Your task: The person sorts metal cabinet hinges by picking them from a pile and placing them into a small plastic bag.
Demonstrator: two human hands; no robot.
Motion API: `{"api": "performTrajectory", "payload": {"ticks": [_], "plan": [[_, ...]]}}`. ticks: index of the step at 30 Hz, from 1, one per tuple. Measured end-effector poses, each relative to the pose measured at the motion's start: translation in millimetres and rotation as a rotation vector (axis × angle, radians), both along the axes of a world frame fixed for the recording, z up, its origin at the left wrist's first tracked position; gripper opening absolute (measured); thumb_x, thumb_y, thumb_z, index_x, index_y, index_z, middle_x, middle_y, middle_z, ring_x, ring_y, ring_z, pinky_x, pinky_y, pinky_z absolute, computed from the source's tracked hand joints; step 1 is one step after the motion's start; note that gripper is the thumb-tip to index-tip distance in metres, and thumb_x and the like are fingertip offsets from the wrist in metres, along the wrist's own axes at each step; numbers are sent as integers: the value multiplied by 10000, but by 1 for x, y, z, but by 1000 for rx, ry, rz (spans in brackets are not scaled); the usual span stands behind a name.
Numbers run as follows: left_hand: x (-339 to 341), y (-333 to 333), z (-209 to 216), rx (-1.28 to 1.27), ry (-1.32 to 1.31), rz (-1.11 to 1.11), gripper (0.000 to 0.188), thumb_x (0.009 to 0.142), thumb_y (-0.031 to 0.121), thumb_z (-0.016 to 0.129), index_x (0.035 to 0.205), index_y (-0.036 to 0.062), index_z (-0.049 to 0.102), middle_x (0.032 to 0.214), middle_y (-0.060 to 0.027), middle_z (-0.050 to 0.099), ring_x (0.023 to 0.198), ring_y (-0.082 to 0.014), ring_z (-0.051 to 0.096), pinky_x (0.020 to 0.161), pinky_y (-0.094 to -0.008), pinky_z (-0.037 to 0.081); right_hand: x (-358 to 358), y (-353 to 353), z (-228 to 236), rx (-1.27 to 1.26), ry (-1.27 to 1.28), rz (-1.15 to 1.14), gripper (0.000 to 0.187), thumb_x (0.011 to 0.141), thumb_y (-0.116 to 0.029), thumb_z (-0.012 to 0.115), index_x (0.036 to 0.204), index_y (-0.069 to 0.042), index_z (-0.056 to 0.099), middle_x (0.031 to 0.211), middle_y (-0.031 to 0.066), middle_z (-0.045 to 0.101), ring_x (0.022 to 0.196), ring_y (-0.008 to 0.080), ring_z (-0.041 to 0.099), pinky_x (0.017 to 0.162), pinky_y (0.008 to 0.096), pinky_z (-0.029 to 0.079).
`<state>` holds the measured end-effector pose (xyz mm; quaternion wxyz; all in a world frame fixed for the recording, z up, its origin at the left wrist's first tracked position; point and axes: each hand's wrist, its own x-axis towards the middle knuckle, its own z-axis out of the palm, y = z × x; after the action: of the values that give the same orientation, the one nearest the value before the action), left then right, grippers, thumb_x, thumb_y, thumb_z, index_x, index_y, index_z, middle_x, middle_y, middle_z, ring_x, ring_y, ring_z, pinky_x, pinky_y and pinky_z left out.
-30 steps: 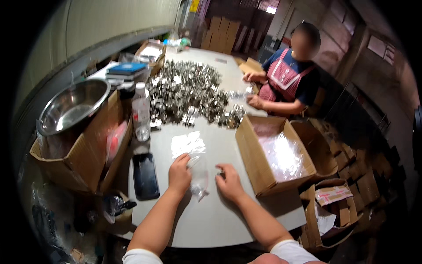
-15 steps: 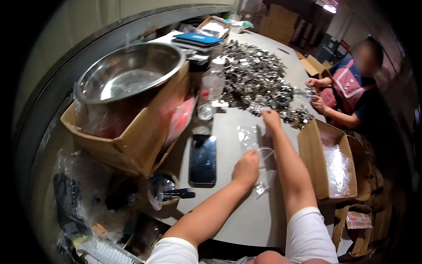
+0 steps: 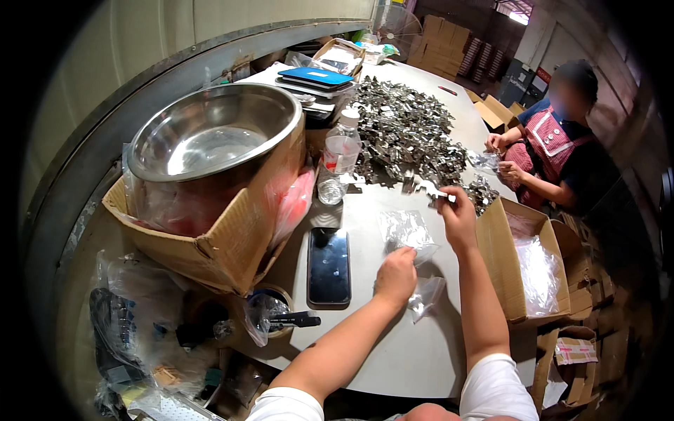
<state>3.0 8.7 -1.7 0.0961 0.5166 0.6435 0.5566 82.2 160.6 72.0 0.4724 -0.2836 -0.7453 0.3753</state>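
Bare grey table (image 3: 393, 351) lies open around the left hand (image 3: 397, 275) and toward the near edge. To its left a black smartphone (image 3: 328, 265) lies flat, and beyond it a brown cardboard box (image 3: 232, 238) carrying a steel bowl (image 3: 210, 133) walls off that side. Ahead, a clear plastic bottle (image 3: 342, 151) and a heap of small metal parts (image 3: 407, 133) block the far table. An open cardboard box (image 3: 523, 270) closes the right, just beside the right hand (image 3: 458, 214).

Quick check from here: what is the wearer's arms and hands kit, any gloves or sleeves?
No gloves: the left hand and right hand are bare, with no watch or rings visible. Both forearms are bare too. Short white sleeves cover only the upper arms.
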Motion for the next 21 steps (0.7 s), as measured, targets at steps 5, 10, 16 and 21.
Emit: {"api": "performTrajectory", "payload": {"ticks": [5, 10, 16, 21], "plan": [[-6, 5, -4, 1, -74, 61, 252, 724, -33, 547, 951, -24, 655, 999, -209, 650, 936, -366, 617, 888, -417, 481, 66, -84, 17, 328, -262, 81, 213, 767, 138, 605, 900, -23, 648, 985, 110, 609, 814, 191, 636, 682, 293, 516], [-1, -3, -5, 132, 37, -53, 381, 684, -65, 562, 1057, -61, 637, 1135, -215, 627, 1062, -364, 598, 972, -405, 466, 81, -111, -6, 714, -463, -138, 170, 745, 35, 636, 873, -72, 672, 899, 94, 643, 806, 285, 639, 693, 372, 524], [15, -10, 15, 189, 147, -235, 482, 709, -75, 531, 1190, -92, 536, 1244, -233, 532, 1201, -379, 488, 1047, -412, 394, 87, -130, -9, 920, -416, -88, 214, 714, 29, 640, 917, -37, 653, 952, 70, 667, 796, 253, 641, 713, 357, 524], [7, -15, 22, 207, 184, -265, 552, 705, -74, 547, 1255, -74, 489, 1302, -214, 485, 1238, -372, 458, 1054, -407, 388, 91, -129, -4, 951, -385, -46, 174, 709, 11, 669, 876, -39, 670, 950, 82, 673, 777, 234, 647, 690, 335, 530]]}}
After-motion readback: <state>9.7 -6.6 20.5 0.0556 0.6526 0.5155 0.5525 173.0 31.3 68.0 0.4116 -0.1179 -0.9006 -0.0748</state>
